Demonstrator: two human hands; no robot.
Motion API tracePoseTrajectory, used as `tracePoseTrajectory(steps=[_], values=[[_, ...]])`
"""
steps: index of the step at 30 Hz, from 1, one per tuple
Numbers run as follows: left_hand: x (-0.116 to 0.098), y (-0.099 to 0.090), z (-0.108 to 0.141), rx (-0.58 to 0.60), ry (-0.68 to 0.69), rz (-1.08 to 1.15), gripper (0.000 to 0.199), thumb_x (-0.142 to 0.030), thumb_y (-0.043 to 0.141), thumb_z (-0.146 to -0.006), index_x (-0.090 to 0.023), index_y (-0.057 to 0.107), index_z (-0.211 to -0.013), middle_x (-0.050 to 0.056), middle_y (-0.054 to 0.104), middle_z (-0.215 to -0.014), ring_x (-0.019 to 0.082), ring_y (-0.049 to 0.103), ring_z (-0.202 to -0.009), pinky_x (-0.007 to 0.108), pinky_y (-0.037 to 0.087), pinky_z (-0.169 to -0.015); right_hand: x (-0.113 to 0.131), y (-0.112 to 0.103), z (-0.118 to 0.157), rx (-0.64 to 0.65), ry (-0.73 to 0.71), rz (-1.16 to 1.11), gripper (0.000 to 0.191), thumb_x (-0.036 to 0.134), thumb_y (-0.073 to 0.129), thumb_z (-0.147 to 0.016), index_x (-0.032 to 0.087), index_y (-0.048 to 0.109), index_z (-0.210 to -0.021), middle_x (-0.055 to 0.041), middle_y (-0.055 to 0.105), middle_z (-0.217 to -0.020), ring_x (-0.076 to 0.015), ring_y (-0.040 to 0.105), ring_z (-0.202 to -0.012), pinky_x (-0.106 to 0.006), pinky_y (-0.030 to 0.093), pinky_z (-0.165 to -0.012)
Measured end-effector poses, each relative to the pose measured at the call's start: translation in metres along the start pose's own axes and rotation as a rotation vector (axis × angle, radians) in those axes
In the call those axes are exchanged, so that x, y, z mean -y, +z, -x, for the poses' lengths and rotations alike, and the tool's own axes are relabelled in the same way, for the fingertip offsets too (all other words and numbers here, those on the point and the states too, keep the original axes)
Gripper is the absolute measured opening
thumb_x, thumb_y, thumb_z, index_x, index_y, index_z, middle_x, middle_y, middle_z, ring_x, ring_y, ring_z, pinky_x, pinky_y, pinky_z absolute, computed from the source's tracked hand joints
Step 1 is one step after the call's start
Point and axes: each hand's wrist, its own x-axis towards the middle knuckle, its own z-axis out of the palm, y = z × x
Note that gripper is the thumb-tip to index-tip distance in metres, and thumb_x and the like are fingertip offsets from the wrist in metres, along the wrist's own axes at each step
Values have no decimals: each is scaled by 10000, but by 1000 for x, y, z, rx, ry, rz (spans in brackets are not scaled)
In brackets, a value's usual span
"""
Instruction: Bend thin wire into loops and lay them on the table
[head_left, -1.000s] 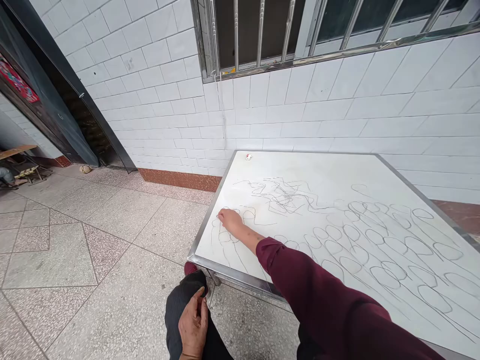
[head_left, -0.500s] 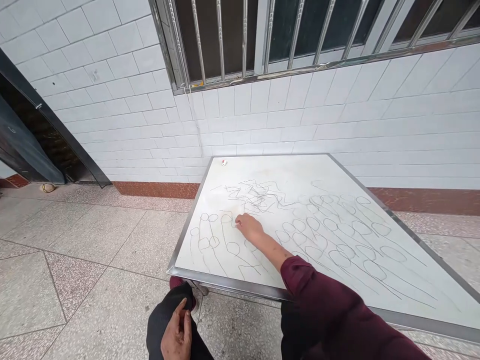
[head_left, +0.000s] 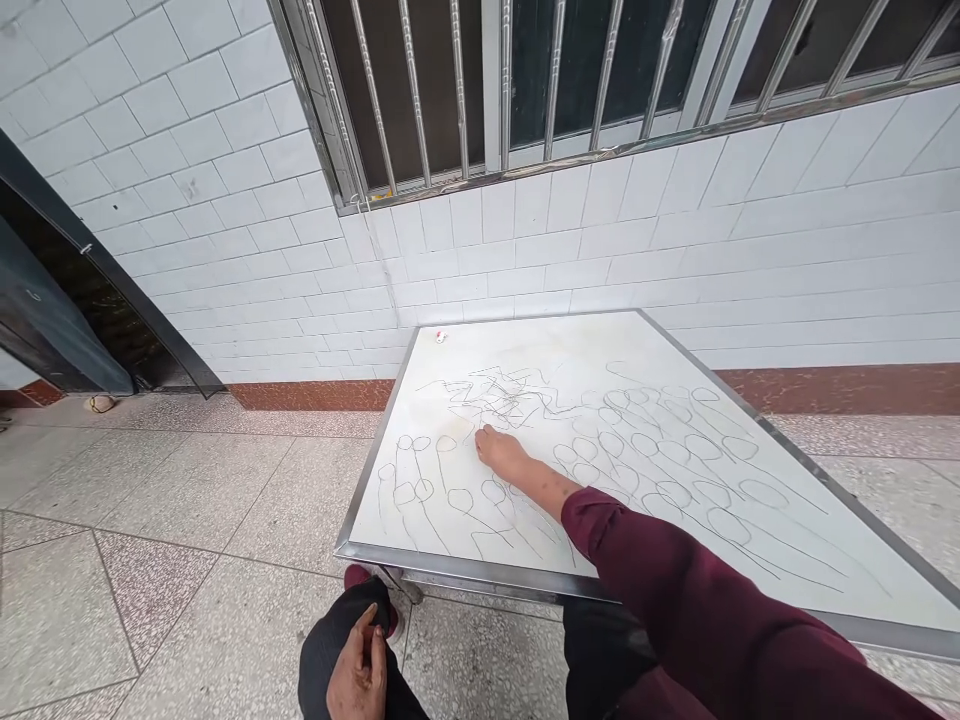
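Observation:
A white board (head_left: 517,340) with a grey metal frame lies flat like a tabletop in front of me. Thin dark lines and circles (head_left: 422,490) cover much of it, with a tangle of zigzag strokes (head_left: 510,392) near the middle. My right hand (head_left: 498,452) is on the board just below this tangle, its fingers pinched together. What they hold, if anything, is hidden. Low in the view, my left hand (head_left: 358,672) rests palm inward by my dark-trousered leg. Its fingers are loosely bent and a little apart, with nothing seen in them.
A small white and red object (head_left: 441,337) lies at the board's far left corner. Behind stands a white tiled wall (head_left: 450,250) with a barred window (head_left: 555,80). A dark doorway (head_left: 67,270) is at the left, over a speckled stone floor (head_left: 195,500).
The view has shifted slightly, so the board sits a little further left. My right hand has moved slightly right across the board, away from the left-hand circles. My left hand stays by my leg.

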Motion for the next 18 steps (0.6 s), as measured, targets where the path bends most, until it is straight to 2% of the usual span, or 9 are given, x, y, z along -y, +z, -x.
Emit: tracePoseTrajectory(steps=[3,5,6,8,10,13,15,18], values=[[0,-1,-2,-8,-66,146,422,-505,530,-791,-233,652,-1090,65,728,-961,275,691,-864,380,534,-742,7,-23,21,-53,-72,36,119,137,489,-920,113,589,-979,-112,621,-985,-155,604,-715,-279,452,-615],[-13,-4,-6,-38,-150,320,501,-560,550,-756,-200,640,-1091,86,722,-937,267,695,-794,363,545,-681,16,-35,47,-99,-132,36,130,112,452,-912,147,569,-955,-71,624,-918,-143,578,-658,-263,390,-561],[-27,-7,-8,-52,-199,426,554,-586,552,-744,-177,621,-1111,99,718,-926,256,694,-747,352,547,-646,22,-39,62,-118,-164,30,138,108,445,-903,164,559,-956,-49,623,-899,-137,570,-647,-258,371,-550],[-66,-16,-13,-36,-248,613,609,-578,606,-727,-156,575,-1165,113,708,-952,238,688,-768,334,546,-662,34,-43,95,-138,-220,13,130,113,460,-883,189,546,-947,-16,625,-885,-121,553,-619,-250,350,-540],[-115,-28,-18,122,-189,790,579,-501,633,-772,-186,525,-1246,115,687,-1066,222,673,-907,340,526,-800,46,-43,125,-226,-325,-36,128,115,458,-873,197,540,-926,-7,626,-851,-112,540,-596,-244,335,-525],[-180,-40,-24,310,-150,991,531,-473,632,-797,-191,544,-1239,138,677,-1085,236,655,-976,367,513,-834,59,-40,158,-357,-506,-120,141,112,427,-885,205,532,-887,-4,614,-786,-110,532,-586,-233,329,-497],[-205,-43,-25,379,-152,1096,558,-440,649,-798,-197,505,-1280,145,672,-1097,239,659,-968,394,505,-854,62,-39,172,-386,-596,-138,143,125,415,-909,208,528,-879,-7,606,-774,-115,545,-615,-230,352,-504],[-216,-43,-19,353,-170,1185,591,-355,694,-781,-208,464,-1305,116,680,-1069,207,666,-937,396,486,-903,61,-36,184,-371,-663,-144,132,150,420,-937,203,539,-914,-17,609,-794,-128,571,-681,-232,399,-544]])
